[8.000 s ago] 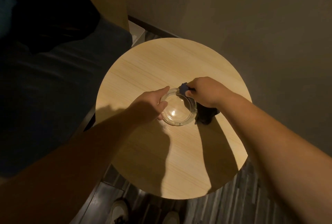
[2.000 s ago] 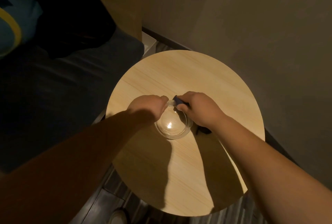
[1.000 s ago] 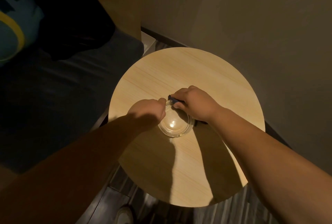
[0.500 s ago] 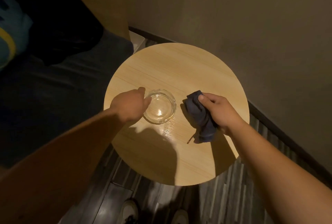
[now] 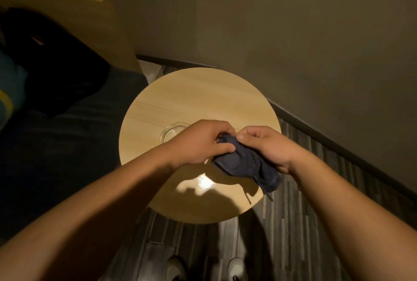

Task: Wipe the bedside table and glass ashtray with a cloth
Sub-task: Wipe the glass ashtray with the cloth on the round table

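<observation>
A round light-wood bedside table (image 5: 194, 95) stands below me. The clear glass ashtray (image 5: 171, 131) sits on it left of centre, partly hidden behind my left hand. Both hands are raised above the table and hold a dark blue cloth (image 5: 246, 163) between them. My left hand (image 5: 200, 143) pinches the cloth's upper end with fingers and thumb. My right hand (image 5: 268, 147) grips the bunched cloth from the right, and a loose end hangs down past the table's near right edge.
A dark bed (image 5: 56, 140) with dark bedding lies close on the left, with a wooden headboard (image 5: 108, 21) behind it. A wall (image 5: 293, 32) runs along the back and right. Striped dark flooring (image 5: 316, 190) and my shoes (image 5: 237, 267) show below.
My left hand has let go of the ashtray and come across to the cloth. My right hand has lifted the cloth off the table, and both hands now hold it.
</observation>
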